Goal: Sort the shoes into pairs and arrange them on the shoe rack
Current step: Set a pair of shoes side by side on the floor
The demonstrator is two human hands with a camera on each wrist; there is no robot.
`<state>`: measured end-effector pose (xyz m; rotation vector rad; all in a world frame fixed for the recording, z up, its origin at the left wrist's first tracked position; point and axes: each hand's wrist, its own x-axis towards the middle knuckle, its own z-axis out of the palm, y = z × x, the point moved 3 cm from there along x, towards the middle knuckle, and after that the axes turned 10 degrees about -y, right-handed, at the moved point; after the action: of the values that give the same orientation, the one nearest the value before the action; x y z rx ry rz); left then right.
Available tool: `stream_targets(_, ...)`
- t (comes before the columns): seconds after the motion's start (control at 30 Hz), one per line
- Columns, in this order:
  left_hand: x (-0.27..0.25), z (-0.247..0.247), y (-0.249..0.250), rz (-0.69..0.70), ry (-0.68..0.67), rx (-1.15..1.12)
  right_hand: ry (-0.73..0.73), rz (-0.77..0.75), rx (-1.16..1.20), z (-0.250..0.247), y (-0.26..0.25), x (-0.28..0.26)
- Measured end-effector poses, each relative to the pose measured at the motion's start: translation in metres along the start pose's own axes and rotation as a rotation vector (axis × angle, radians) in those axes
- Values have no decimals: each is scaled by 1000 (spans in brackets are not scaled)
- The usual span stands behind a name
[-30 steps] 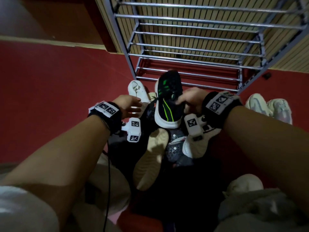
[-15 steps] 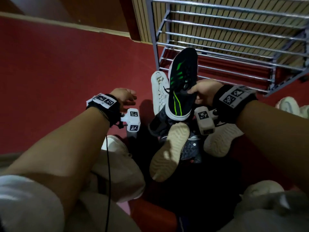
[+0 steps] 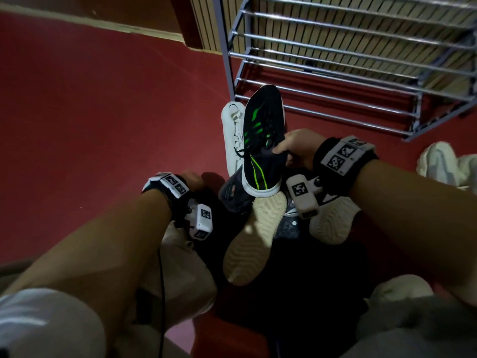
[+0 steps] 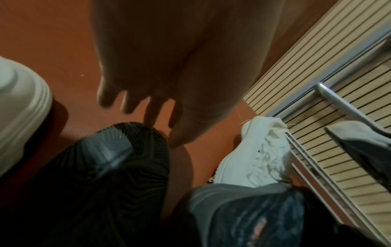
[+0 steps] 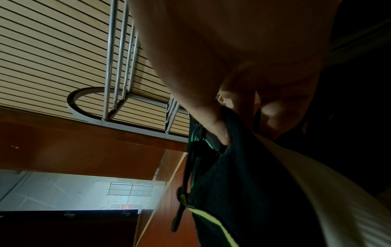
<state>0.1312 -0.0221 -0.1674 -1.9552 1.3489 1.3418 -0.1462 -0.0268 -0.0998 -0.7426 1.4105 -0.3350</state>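
Note:
My right hand (image 3: 291, 148) grips a black sneaker with green stripes and a white sole (image 3: 263, 140) at its collar, thumb inside the opening (image 5: 220, 132), toe pointing at the metal shoe rack (image 3: 348, 81). The sneaker hangs above a heap of shoes on the red floor. My left hand (image 3: 191, 178) reaches down to the left of the heap, fingers (image 4: 152, 113) straight, fingertips touching the ribbed black sole of an overturned shoe (image 4: 118, 160). A white sneaker (image 3: 232, 135) lies beside the rack's left leg.
The heap holds two cream-soled shoes turned over (image 3: 255, 236), (image 3: 333, 223) and a dark grey shoe (image 3: 232, 195). More white shoes (image 3: 444, 164) lie at the right. The rack's rails hold nothing. A slatted wooden wall (image 3: 335, 21) stands behind it.
My right hand has kept the black sneaker raised before the rack. My left hand has drawn back from the white sneaker and dropped to the black sole at the heap's left.

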Motion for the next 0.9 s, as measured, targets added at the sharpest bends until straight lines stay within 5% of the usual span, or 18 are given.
stream_targets(0.17, 11, 11, -13, 37, -47, 109, 7, 15, 38, -1, 3, -4)
stream_targets(0.3, 31, 9, -26, -32, 45, -52, 27, 16, 51, -4, 4, -10)
stream_targets(0.53, -36, -18, 18, 81, -17, -172, 121, 59, -14, -11, 0, -21)
stream_targets(0.73, -106, -95, 70, 319, 359, -455, 117, -14, 73, -21, -26, -41)
stream_targets(0.9, -154, -128, 109, 485, 528, -497, 91, -77, 267, -24, -39, -62)
